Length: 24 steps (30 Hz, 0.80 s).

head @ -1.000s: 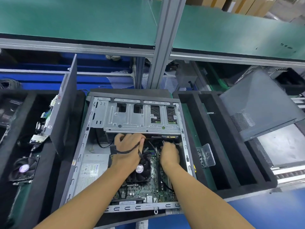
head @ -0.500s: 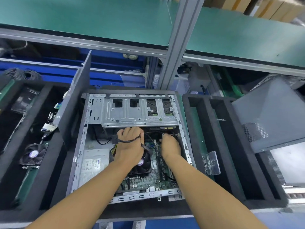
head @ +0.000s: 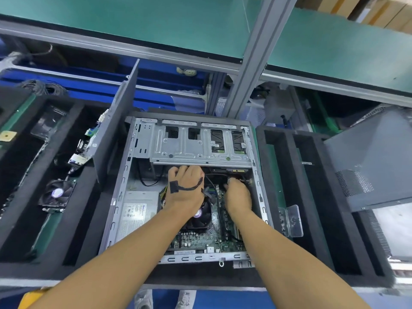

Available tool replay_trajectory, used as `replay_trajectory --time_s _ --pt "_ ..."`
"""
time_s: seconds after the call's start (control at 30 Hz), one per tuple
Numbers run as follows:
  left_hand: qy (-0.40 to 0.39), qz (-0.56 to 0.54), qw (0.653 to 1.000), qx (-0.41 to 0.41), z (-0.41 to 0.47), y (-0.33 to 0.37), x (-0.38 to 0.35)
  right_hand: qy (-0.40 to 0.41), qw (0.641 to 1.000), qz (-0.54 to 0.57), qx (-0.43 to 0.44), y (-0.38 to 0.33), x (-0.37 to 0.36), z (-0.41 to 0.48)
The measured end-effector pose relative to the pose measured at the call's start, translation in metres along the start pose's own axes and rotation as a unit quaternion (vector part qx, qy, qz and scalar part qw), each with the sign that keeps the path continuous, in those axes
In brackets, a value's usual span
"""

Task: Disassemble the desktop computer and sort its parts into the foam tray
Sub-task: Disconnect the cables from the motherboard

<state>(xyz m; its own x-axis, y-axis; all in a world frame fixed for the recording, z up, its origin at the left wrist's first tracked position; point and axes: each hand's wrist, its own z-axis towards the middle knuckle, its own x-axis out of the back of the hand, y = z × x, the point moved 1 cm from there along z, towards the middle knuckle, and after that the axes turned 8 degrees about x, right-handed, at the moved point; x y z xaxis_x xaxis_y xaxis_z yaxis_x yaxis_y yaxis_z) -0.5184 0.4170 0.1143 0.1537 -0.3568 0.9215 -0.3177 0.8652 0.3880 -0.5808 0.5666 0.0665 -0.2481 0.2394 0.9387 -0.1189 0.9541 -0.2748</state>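
Note:
The open computer case (head: 124, 197) lies flat between two foam trays. Its silver drive cage (head: 200, 146) spans the far end, with the power supply (head: 138, 210) at the left and the motherboard (head: 200, 240) with its CPU fan (head: 201, 216) near me. My left hand (head: 185, 195) reaches under the cage's edge, so its fingertips are hidden. A black cable bundle (head: 178, 188) lies across the back of that hand. My right hand (head: 237, 198) is beside it, and its fingers pinch a small cable connector (head: 230, 180) below the drive.
The left foam tray (head: 22, 208) holds a case fan (head: 56, 195), a circuit board (head: 81, 155) and a grey panel (head: 116, 130) standing on edge. The right foam tray (head: 312, 208) has long slots and a clear plastic piece (head: 292, 219). Another grey side panel (head: 367, 161) leans at far right.
Both hands stay under the drive cage, almost where they were. The left hand has pushed slightly further in. My view has shifted left and down.

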Motion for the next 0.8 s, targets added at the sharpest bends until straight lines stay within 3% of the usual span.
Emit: replay_trajectory --time_s 0.17,0.47,0.67,0.8 --pt "-0.015 -0.028 0.999 -0.009 -0.003 0.002 0.006 -0.005 0.999 -0.026 0.031 0.0 0.004 0.0" --pt "-0.01 0.035 0.998 -0.052 -0.002 -0.005 0.001 0.024 0.997 0.031 -0.067 0.002 -0.006 -0.003" --pt "0.018 0.037 0.998 -0.04 0.001 -0.003 -0.006 0.024 1.0 0.008 -0.006 0.003 -0.006 -0.003" --pt "0.009 0.064 0.996 -0.061 0.002 -0.005 -0.005 0.013 1.0 0.014 -0.025 0.003 -0.007 -0.003"
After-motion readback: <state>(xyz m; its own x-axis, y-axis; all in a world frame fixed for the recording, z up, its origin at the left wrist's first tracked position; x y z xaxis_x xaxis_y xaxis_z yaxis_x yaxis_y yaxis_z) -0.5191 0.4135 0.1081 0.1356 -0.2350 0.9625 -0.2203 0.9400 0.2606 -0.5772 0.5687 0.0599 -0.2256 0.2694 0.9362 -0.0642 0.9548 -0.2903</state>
